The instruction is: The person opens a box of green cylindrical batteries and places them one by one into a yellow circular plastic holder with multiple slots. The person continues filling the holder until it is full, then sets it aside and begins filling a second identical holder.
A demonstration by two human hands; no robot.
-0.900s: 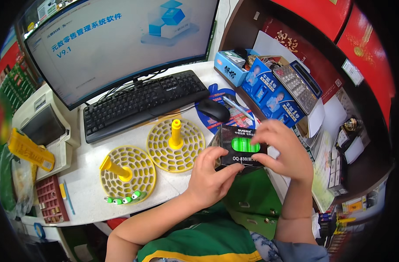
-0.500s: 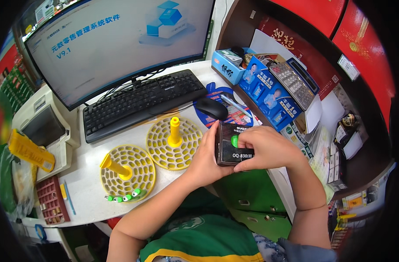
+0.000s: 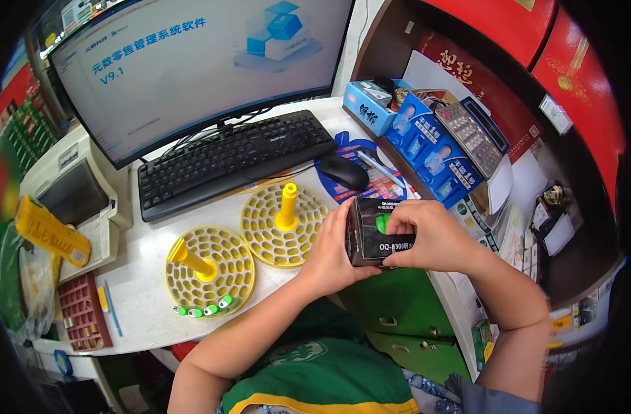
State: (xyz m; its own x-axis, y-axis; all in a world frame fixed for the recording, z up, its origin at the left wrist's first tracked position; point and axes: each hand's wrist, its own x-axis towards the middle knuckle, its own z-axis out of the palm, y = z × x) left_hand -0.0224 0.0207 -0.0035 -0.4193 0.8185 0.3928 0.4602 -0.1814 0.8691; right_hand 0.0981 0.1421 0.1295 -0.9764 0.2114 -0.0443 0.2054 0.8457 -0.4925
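My left hand [image 3: 327, 261] is wrapped round the near left side of a small black cardboard box [image 3: 371, 240] and holds it above the desk's front edge. A bright green object [image 3: 382, 222] shows in an opening in the box. My right hand [image 3: 440, 238] has its bent fingers in that opening, right beside the green piece. What the fingertips grip is hidden. To the left lies a round yellow slotted rack [image 3: 184, 281] with a tilted central handle. Several green lighters [image 3: 226, 301] sit in slots along its near rim. Behind it is a second yellow slotted rack [image 3: 308, 219] with an upright handle.
A black keyboard [image 3: 233, 159] and a mouse [image 3: 344, 172] lie behind the racks, below a large monitor [image 3: 184, 83]. Blue boxes [image 3: 426, 148] and a calculator [image 3: 464, 127] line the right side. A beige machine [image 3: 70, 186] and a red compartment tray [image 3: 84, 310] stand at left.
The view has shifted slightly, so most of the scene sits further right. Both hands stay at the box, with the right fingers still in its opening.
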